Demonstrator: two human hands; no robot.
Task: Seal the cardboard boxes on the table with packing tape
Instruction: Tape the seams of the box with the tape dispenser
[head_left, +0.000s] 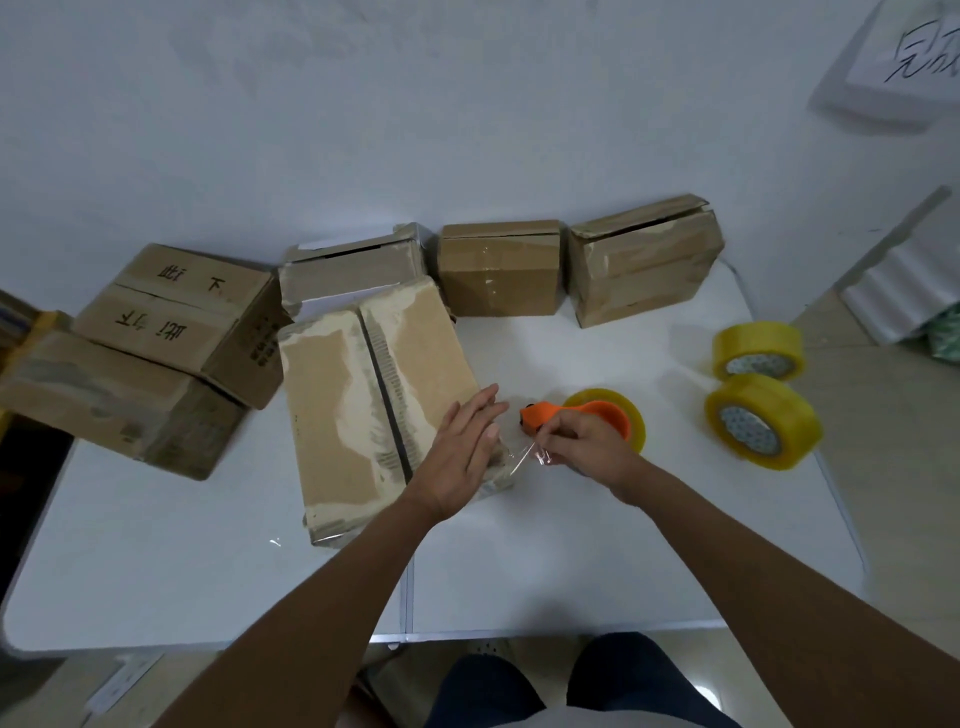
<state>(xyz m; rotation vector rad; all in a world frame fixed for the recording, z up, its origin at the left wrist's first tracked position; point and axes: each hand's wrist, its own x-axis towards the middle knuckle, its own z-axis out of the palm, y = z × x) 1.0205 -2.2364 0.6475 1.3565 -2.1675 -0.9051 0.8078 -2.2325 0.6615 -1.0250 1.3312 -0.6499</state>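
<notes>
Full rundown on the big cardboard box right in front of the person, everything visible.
The large brown cardboard box lies flat on the white table, tilted slightly in the frame. Its two top flaps are closed, with a dark open seam down the middle. Pale torn patches, apparently old tape scars, line the seam and edges. The left hand rests flat, fingers straight, on its near right corner. The right hand pinches a clear tape strip stretched to that corner.

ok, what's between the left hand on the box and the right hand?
Head view: a short stretch of clear tape, running from the box edge under the left hand to the right hand's pinch.
</notes>
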